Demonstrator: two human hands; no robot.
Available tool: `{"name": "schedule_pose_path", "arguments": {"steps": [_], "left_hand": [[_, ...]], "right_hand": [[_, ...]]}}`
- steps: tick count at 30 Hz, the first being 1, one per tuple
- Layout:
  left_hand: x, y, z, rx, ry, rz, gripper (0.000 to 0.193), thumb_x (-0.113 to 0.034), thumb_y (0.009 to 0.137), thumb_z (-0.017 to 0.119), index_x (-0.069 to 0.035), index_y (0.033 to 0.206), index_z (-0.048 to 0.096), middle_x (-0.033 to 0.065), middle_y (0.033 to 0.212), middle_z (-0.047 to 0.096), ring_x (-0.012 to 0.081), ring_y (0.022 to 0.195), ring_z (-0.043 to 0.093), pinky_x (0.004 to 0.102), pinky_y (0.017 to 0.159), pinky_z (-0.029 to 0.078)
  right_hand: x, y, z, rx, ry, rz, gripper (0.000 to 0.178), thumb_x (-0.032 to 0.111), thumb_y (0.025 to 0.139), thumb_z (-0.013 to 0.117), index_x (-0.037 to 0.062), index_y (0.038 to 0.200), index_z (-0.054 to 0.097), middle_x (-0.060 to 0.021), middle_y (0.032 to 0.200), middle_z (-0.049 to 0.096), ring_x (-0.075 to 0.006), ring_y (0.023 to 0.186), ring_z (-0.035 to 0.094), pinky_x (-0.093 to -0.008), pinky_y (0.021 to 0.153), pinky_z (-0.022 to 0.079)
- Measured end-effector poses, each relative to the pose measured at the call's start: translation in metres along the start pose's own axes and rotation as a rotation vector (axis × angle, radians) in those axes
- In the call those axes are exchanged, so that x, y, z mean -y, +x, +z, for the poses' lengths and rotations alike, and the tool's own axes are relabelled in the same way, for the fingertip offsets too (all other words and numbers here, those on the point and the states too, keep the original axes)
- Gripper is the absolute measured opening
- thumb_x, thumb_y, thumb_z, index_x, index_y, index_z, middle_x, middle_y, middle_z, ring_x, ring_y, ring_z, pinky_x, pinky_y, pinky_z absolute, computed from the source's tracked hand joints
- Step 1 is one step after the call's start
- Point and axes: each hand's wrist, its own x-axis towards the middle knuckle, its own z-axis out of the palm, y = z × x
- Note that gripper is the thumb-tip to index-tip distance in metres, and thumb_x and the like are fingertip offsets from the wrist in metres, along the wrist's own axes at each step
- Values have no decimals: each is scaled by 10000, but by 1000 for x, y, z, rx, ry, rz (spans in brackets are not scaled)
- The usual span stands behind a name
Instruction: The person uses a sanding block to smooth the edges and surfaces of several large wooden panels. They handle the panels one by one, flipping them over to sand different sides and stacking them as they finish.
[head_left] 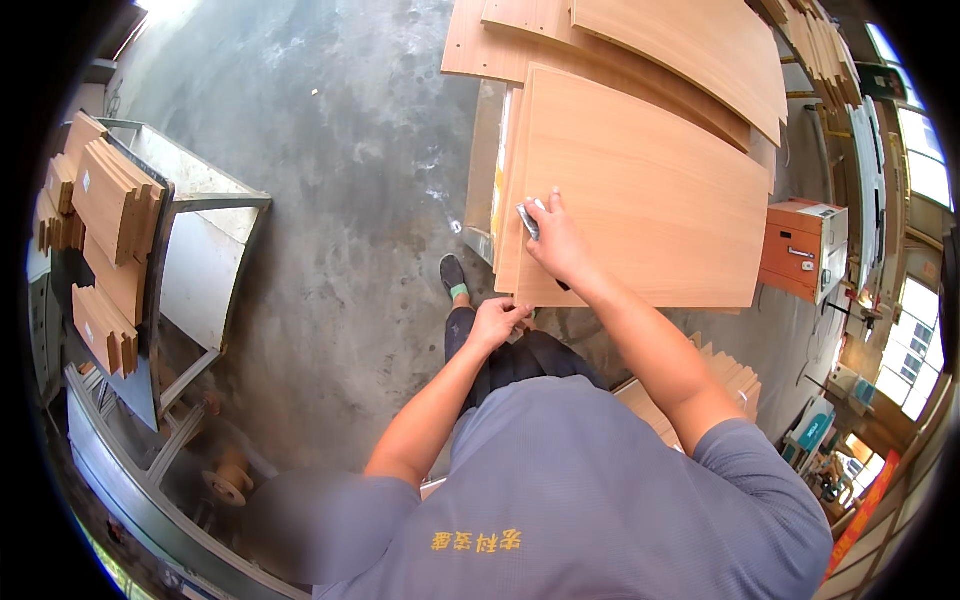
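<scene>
Wooden board (650, 200) on stack (511, 200), near left corner pinched by left hand (494, 323), apparently for steadiness; right hand (560, 243) clasping metal tool (528, 221) at left edge

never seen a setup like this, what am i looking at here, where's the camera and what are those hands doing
There is no machine here, just a person's two bare hands. The single picture comes from a wide fisheye camera worn on the person's head, looking down, so edges bend near the rim.

In front is a pile of wood-coloured boards; the right hand is over the near top board, its grip closed around a small grey tool, partly hidden by the fingers. The left hand is at that board's near left corner; whether it pinches it, I can't tell. More boards sit off to the left.
</scene>
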Motion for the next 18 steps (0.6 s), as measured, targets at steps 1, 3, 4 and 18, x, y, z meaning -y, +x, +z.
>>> {"name": "schedule_pose_path", "arguments": {"steps": [1, 3, 4, 18], "left_hand": [[-5, -2, 1, 2, 3, -5, 318, -280, 912, 747, 33, 957, 721, 73, 799, 725, 127, 658, 659, 288, 590, 506], [-8, -5, 3, -16, 2, 29, 318, -269, 910, 751, 39, 982, 722, 69, 780, 717, 119, 663, 658, 278, 592, 505], [-3, -3, 3, -18, -31, 28, 317, -267, 908, 753, 38, 989, 723, 61, 769, 709, 112, 661, 653, 274, 588, 504], [47, -17, 14, -229, -505, 127, 432, -371, 1068, 457, 2, 1091, 673, 105, 943, 728, 128, 737, 676, 264, 641, 540]], "right_hand": [[-5, 20, -6, -60, -14, -27, 602, 52, 731, 700, 76, 1321, 585, -422, 1451, 341, -489, 1113, 600, -478, 933, 538], [-15, 64, -16, -168, -46, -92, 471, 65, 744, 693, 80, 1211, 631, -394, 1400, 437, -466, 990, 665, -482, 862, 568], [-15, 86, -27, -114, -7, -51, 413, 58, 748, 682, 66, 1160, 645, -362, 1306, 511, -433, 944, 682, -469, 835, 573], [-127, 143, -109, -457, 123, 3, 337, 227, 840, 657, 16, 1102, 641, -156, 934, 717, -289, 903, 683, -405, 825, 519]]}}
